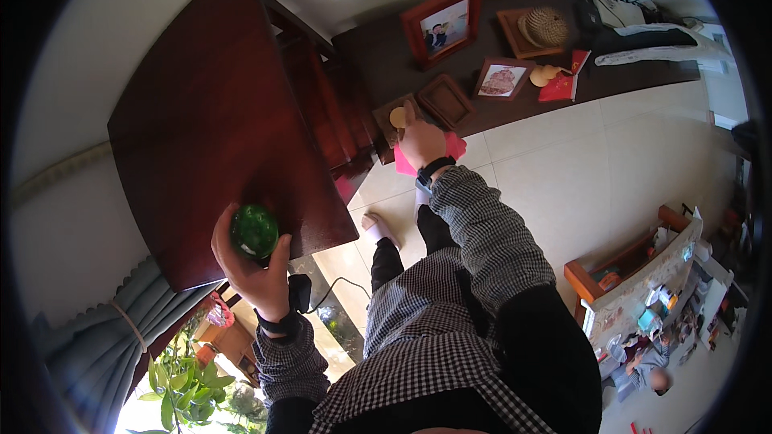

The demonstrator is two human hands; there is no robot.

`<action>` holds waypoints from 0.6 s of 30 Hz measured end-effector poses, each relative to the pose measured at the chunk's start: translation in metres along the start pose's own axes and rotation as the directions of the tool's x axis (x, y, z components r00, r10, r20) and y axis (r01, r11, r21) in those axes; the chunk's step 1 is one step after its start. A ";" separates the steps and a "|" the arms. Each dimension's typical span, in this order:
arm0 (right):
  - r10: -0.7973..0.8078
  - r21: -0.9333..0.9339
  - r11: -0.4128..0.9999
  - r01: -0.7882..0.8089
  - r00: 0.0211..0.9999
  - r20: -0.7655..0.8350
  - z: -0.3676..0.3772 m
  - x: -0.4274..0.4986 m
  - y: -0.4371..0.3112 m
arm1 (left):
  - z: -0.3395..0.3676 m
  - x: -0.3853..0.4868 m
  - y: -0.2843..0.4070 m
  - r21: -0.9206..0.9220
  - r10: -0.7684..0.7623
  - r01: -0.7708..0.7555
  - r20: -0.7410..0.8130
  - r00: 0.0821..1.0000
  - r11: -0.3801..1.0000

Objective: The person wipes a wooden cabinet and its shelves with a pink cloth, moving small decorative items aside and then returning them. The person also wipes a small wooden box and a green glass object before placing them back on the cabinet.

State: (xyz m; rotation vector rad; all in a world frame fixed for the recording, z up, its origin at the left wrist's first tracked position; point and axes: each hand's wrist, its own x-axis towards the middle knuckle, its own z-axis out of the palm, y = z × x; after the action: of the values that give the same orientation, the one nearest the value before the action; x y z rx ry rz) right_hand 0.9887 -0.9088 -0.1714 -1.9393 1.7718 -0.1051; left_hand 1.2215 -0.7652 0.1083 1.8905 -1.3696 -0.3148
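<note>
My left hand (256, 271) holds a green glass ball (254, 231) at the near end of a dark red wooden tabletop (223, 108). My right hand (421, 138) reaches over the end of a low dark cabinet, its fingers at a round yellowish disc (398, 117) on a square wooden base (386, 110). A pink cloth (410, 160) lies under that hand, bunched against the palm. Beside the base sits an empty brown wooden tray or frame (446, 101).
On the cabinet (374, 48) stand a large photo frame (443, 23), a smaller frame (502, 79), a gourd (544, 75), red flags (558, 87) and a woven ball-like object (543, 27). A curtain (120, 325) hangs at left. Another person (639, 374) is at far right.
</note>
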 end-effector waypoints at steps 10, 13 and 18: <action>-0.011 0.109 0.994 0.016 0.999 -0.052 0.007 0.002 0.004 | 0.004 -0.001 -0.002 0.091 0.103 -0.096 -0.078 0.992 0.991; 0.100 0.203 0.974 -0.096 0.995 -0.007 0.010 0.001 0.015 | 0.003 -0.006 -0.010 0.112 0.159 -0.141 -0.162 0.974 0.984; 0.268 0.506 0.828 -0.240 0.963 0.019 0.023 -0.009 0.079 | -0.016 -0.051 -0.024 0.361 0.265 -0.151 -0.290 0.920 0.920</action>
State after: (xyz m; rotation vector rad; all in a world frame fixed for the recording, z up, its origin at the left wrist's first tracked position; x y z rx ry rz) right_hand 0.9244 -0.8951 -0.2210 -1.3257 1.7935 -0.4825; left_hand 1.2280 -0.7095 0.0906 1.9255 -1.4363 0.3571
